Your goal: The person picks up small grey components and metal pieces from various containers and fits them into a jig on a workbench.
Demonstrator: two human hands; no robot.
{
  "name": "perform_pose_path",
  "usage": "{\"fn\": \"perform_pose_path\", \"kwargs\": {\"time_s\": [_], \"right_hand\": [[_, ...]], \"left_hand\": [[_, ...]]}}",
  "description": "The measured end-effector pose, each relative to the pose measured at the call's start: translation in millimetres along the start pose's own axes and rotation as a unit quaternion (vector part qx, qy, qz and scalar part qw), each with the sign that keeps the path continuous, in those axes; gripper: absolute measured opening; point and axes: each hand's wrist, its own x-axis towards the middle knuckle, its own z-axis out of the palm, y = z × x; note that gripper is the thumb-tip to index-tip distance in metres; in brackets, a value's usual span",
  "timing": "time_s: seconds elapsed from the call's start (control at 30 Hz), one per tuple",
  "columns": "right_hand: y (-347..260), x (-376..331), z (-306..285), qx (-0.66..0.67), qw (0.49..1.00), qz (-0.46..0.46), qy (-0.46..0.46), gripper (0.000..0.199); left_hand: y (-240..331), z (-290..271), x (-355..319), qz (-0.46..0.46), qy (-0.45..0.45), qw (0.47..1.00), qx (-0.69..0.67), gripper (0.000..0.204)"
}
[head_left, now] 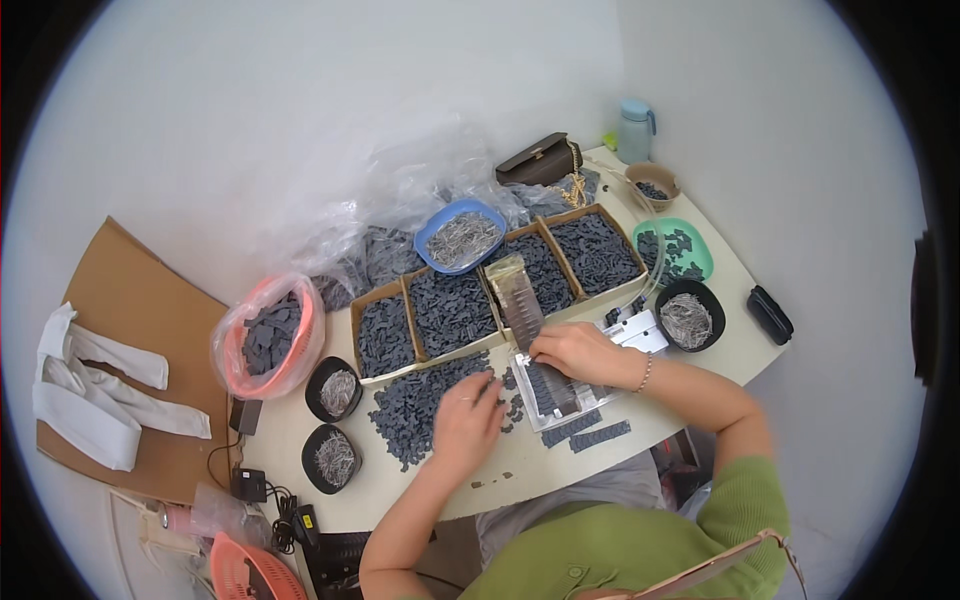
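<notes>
My left hand (468, 425) hovers at the right side of a loose pile of small dark grey plastic pieces (415, 408). Its fingers are bent together, with a small dark piece seemingly at the tips. My right hand (578, 352) rests over a white and silver metal fixture (635, 335), fingers closed; what they pinch is hidden. Just beyond them, a brownish see-through slotted strip (518, 300) slopes from the fixture toward the boxes. A row of dark grey pieces (550, 388) lies in the fixture. Two assembled dark grey strips (600, 437) lie at its near edge.
Open cardboard boxes (450, 308) of grey pieces line the back. Metal pins fill a blue tray (461, 236) and black bowls (336, 390) (690, 317). A pink basket (313, 335) stands left; a green tray (700, 245), brown bowl (655, 185) and black case (769, 316) right.
</notes>
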Motion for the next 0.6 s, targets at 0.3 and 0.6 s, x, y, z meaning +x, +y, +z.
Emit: {"fn": "perform_pose_path", "kwargs": {"time_s": [0.3, 0.6], "right_hand": [[-7.2, -12.1, 26.1, -0.217, 0.97, -0.111, -0.013, 0.015], [-2.9, -28.9, -2.5, -0.128, 0.989, -0.053, 0.049, 0.026]], "left_hand": [[-82.0, -99.2, -114.5, -0.274, 0.127, 0.934, 0.192, 0.022], [-118.6, -130.3, -134.8, -0.468, -0.029, 0.869, 0.157, 0.008]]}}
